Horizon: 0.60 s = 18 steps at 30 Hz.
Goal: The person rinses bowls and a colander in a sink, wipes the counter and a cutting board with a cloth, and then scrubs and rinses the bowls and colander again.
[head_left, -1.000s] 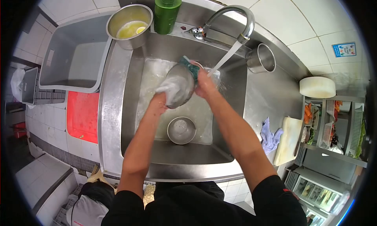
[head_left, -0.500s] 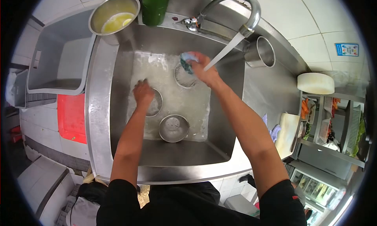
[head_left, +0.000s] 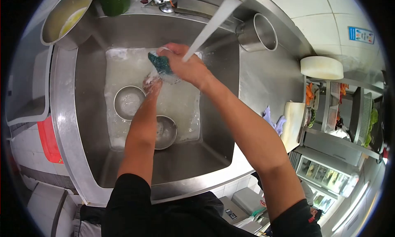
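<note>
My right hand (head_left: 185, 66) is closed around a dark green scouring sponge (head_left: 160, 64), under the stream of water (head_left: 214, 23) in the sink. Just below the sponge is my left hand (head_left: 152, 85), wet and splashed, its fingers blurred and partly hidden. A third round metal bowl, of which only a bit of rim (head_left: 177, 80) shows, lies beneath the hands. To the left sits a round metal bowl (head_left: 128, 103) with water in it. Another metal bowl (head_left: 166, 132) rests nearer to me, partly covered by my left forearm.
The steel sink (head_left: 92, 93) has cloudy water on its bottom. A deep metal pot (head_left: 68, 25) with yellowish liquid and a green container (head_left: 114, 1) stand at the back left. On the right counter are a metal pot (head_left: 257, 33), a purple cloth (head_left: 275, 122) and a white board (head_left: 293, 121).
My left hand has moved from the left bowl over to the bowl under the sponge, close to my right hand. The whole view has shifted, and the faucet's bend has left the picture.
</note>
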Motion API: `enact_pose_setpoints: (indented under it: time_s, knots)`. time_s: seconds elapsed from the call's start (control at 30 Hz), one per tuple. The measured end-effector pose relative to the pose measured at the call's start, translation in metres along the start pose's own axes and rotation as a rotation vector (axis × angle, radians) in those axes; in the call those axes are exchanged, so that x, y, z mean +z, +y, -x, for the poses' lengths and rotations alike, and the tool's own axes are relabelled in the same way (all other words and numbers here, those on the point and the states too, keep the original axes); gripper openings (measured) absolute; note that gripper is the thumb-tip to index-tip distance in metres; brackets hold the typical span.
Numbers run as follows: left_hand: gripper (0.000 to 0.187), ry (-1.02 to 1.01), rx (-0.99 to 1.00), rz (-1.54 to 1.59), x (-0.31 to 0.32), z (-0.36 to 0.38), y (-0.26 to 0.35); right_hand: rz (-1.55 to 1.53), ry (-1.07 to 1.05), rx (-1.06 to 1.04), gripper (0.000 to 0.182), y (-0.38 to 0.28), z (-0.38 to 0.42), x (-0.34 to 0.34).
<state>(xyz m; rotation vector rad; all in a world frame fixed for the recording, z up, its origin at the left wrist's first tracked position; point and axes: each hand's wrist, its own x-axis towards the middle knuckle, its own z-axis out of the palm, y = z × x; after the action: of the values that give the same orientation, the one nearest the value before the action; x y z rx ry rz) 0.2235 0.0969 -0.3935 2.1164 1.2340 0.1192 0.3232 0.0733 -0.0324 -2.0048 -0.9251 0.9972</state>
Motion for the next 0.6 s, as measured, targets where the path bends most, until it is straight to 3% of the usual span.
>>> enact_pose_setpoints:
  time_s: [0.03, 0.07, 0.13, 0.17, 0.4, 0.43, 0.47, 0.53, 0.57, 0.6]
  knots:
    - [0.056, -0.127, -0.012, 0.106, -0.024, -0.001, 0.006, -0.049, -0.116, 0.0, 0.03, -0.003, 0.004, -0.003]
    - [0.056, -0.127, -0.002, 0.098, -0.036, -0.001, 0.015, -0.056, -0.106, -0.003, 0.03, -0.006, 0.006, -0.004]
    - [0.069, -0.088, 0.044, -0.203, -0.045, 0.0, 0.036, -0.083, -0.171, 0.046, 0.033, -0.009, 0.009, 0.001]
    - [0.071, -0.033, 0.035, -0.095, 0.009, -0.014, 0.012, -0.03, -0.191, -0.045, 0.037, -0.008, 0.009, 0.001]
    - [0.054, 0.219, 0.077, 0.086, 0.009, -0.017, 0.007, -0.037, -0.257, -0.049, 0.039, -0.011, 0.019, -0.009]
    - [0.042, 0.64, 0.274, 0.004, -0.008, 0.0, 0.01, -0.05, -0.244, -0.024, 0.039, -0.009, 0.018, -0.009]
    - [0.042, 0.644, 0.275, -0.006, -0.037, 0.007, 0.02, -0.062, -0.231, -0.001, 0.039, -0.008, 0.016, -0.01]
    - [0.035, 0.334, 0.281, 0.174, -0.093, 0.014, 0.045, -0.114, -0.244, -0.011, 0.04, -0.003, 0.014, -0.008]
    - [0.035, 0.336, 0.281, 0.163, -0.102, 0.015, 0.049, -0.16, -0.257, -0.013, 0.041, -0.003, 0.014, -0.006]
    - [0.032, 0.262, 0.184, 0.096, -0.109, 0.014, 0.051, -0.169, -0.26, -0.021, 0.041, -0.006, 0.015, -0.006]
